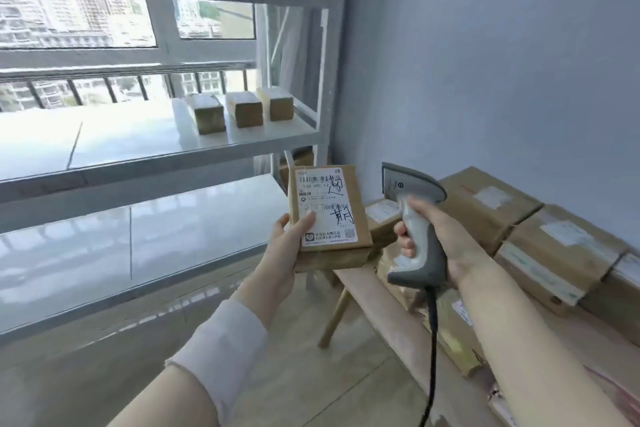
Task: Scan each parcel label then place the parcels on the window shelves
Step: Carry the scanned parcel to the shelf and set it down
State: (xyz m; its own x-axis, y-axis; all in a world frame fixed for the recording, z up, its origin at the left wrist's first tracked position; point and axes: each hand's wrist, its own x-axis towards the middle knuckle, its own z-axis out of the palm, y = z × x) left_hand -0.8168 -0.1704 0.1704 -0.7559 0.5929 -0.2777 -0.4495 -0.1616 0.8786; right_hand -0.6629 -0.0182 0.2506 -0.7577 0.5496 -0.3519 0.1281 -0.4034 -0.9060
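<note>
My left hand (282,255) grips a small brown cardboard parcel (353,184) from below, thumb on its white label (323,198), which faces up with a barcode and handwritten marks. My right hand (440,239) is closed around the handle of a grey barcode scanner (412,189), held just right of the parcel with its head level with the label's top. The scanner's black cable (431,340) hangs down. Three scanned-looking brown parcels (242,109) stand in a row on the white window shelf (145,146).
A wooden table (391,315) at the right carries several more brown labelled parcels (561,253) along the blue-grey wall. A lower white shelf (173,218) runs under the upper one. The shelf's metal upright (325,87) stands near the corner. Beige tiled floor lies below.
</note>
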